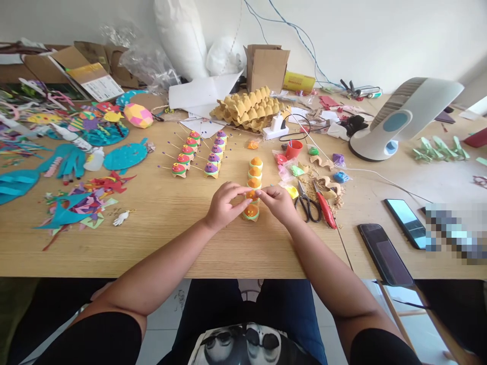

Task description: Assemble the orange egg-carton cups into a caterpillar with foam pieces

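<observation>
In front of me stands a strip of egg carton cups topped with orange clay domes and pale green bands. The nearest cup carries a small face of clay bits. My left hand is closed at the strip's left side, its index finger and thumb against the near cups. From the right, my right hand pinches its thumb and index finger together over the second-nearest cup; whatever lies between the fingertips is too small to make out. Left of them stand a red-topped strip and a purple-topped strip, both with thin stick-like parts.
Black-handled scissors and a red-handled tool lie close to my right hand, beside bags of coloured clay. Phones lie at right, below a white fan-like device. Paper scraps cover the left; egg trays stand behind.
</observation>
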Demonstrator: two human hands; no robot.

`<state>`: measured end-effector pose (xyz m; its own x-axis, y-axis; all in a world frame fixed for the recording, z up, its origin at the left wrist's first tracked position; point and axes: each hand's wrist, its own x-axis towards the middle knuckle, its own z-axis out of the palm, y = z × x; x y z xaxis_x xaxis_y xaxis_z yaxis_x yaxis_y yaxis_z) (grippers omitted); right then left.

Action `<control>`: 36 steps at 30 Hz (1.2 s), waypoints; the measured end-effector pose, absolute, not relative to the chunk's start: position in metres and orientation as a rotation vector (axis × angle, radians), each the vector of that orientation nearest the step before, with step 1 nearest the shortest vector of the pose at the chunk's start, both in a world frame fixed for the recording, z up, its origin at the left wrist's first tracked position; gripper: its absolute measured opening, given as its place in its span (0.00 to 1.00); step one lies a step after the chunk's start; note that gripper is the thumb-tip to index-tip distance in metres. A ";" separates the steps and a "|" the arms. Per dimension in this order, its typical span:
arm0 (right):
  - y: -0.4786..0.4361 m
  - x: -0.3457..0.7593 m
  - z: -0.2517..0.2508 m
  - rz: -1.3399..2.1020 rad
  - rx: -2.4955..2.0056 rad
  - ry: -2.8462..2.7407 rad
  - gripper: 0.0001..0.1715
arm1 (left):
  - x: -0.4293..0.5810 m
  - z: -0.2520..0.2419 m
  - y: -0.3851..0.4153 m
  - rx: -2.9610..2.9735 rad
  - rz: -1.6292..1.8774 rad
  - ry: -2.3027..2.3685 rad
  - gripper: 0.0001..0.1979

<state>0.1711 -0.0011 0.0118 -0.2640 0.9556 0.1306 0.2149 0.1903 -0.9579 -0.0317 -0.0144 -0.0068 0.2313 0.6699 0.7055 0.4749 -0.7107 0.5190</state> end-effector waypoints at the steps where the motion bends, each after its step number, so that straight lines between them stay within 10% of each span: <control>1: -0.002 0.170 0.012 1.126 -1.124 -1.669 0.31 | -0.031 -0.007 -0.015 2.320 1.460 1.075 0.12; 19: -0.007 0.163 0.011 1.034 -1.088 -1.905 0.36 | -0.033 -0.007 -0.013 2.431 1.577 1.009 0.05; 28: -0.080 0.196 0.043 0.454 -1.349 -2.091 0.18 | -0.035 -0.006 -0.013 2.293 1.628 1.102 0.05; 36: -0.202 0.349 -0.029 -0.493 -1.794 -1.826 0.15 | -0.033 -0.009 -0.013 2.254 1.603 1.092 0.04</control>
